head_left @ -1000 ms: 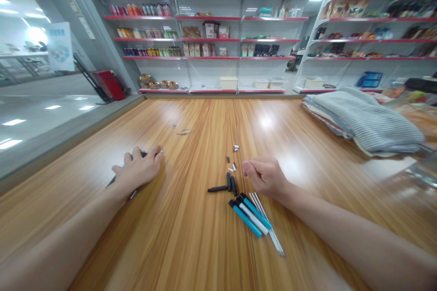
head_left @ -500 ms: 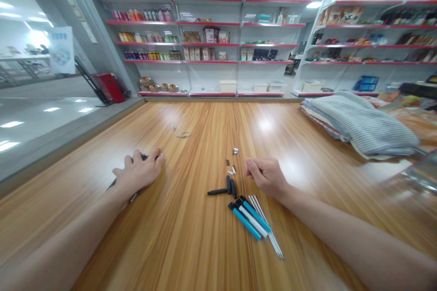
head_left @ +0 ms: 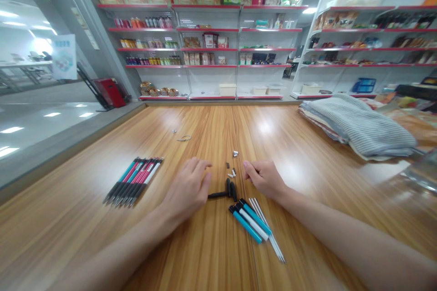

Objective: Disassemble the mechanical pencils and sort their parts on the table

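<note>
My left hand (head_left: 189, 187) hovers palm down over the wooden table (head_left: 191, 254), fingers loosely stretched, holding nothing, just left of three short black pen parts (head_left: 226, 190). My right hand (head_left: 264, 178) rests to their right, fingers curled in a pinch; whether it holds anything I cannot make out. Small white and metal bits (head_left: 232, 172) lie between the hands. Teal and white pen barrels (head_left: 251, 221) and thin white refills (head_left: 269, 229) lie below my right hand. A row of several assembled pens (head_left: 134, 180) lies at the left.
Folded striped cloths (head_left: 362, 128) are stacked at the right. A small metal ring (head_left: 185, 138) and a tiny metal piece (head_left: 174, 131) lie farther back. Store shelves (head_left: 211, 50) with goods stand beyond the table. A grey ledge (head_left: 51, 141) runs along the table's left edge.
My left hand has let go of the row of pens at the left and moved right towards the black pen parts. My right hand has barely moved.
</note>
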Action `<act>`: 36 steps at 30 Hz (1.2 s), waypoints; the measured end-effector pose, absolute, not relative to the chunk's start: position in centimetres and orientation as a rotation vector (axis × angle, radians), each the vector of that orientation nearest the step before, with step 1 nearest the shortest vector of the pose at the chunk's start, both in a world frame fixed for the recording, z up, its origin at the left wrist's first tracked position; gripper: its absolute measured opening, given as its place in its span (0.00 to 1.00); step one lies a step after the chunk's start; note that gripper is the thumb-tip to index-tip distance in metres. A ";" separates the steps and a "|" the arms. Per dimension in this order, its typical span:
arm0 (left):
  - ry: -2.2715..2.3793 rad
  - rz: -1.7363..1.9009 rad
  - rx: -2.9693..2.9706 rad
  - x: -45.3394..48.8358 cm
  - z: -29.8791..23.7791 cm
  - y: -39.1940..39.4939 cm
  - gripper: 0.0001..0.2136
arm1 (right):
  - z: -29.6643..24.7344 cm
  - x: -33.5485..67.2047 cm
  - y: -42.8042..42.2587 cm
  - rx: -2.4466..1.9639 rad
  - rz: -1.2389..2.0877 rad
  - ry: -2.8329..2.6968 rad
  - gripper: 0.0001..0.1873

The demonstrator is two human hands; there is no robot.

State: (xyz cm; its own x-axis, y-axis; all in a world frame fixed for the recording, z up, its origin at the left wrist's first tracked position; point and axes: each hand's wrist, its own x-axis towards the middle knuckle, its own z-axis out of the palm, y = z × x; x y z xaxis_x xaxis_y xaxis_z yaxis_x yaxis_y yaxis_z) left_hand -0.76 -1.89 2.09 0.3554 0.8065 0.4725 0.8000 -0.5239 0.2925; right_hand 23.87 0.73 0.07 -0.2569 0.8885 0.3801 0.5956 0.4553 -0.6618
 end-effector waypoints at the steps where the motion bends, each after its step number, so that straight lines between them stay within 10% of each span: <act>1: 1.464 0.942 2.554 0.1 1.7 -2.1 0.09 | 0.1 23.8 0.7 -1.244 0.486 -1.987 0.28; 7: 0.990 0.688 2.640 0.4 1.5 -2.2 0.05 | 0.4 23.7 1.3 -1.252 0.454 -2.082 0.22; 18: 0.879 0.609 2.677 -0.4 1.7 -2.6 0.09 | 3.1 26.5 2.2 -1.185 1.663 -2.188 0.20; 36: 0.490 0.535 3.024 1.0 2.7 -4.6 0.08 | -0.2 24.2 0.8 -1.147 0.420 -2.244 0.10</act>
